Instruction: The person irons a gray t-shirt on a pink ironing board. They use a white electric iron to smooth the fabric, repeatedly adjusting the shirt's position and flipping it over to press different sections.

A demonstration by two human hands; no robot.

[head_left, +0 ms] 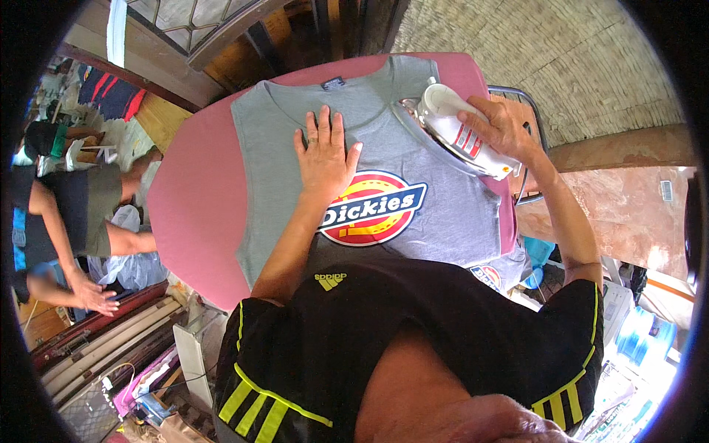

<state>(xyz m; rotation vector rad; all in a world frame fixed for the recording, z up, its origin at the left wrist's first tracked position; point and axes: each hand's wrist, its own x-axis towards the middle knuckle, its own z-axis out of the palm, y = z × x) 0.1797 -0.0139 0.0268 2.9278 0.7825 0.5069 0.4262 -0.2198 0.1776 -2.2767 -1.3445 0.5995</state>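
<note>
A grey sleeveless shirt (273, 170) with a red, yellow and blue chest print lies spread over a padded ironing board (192, 199) with a dull pink cover. My left hand (327, 156) rests flat on the shirt above the print, fingers spread, a ring on one finger. In my right hand (506, 129) is a white clothes iron (447, 111), gripped by its handle. The iron is at the shirt's right shoulder side, its metal soleplate edge showing toward the cloth. Whether the soleplate fully touches the cloth, I cannot tell.
Another person (74, 214) sits at the left, one hand stretched out. Clear plastic bags (129, 255) lie beside them. A wooden and metal lattice piece (221, 29) stands behind the board. A dark metal tube frame (543, 122) curves at the board's right end. More grey printed cloth (506, 269) hangs near my right side.
</note>
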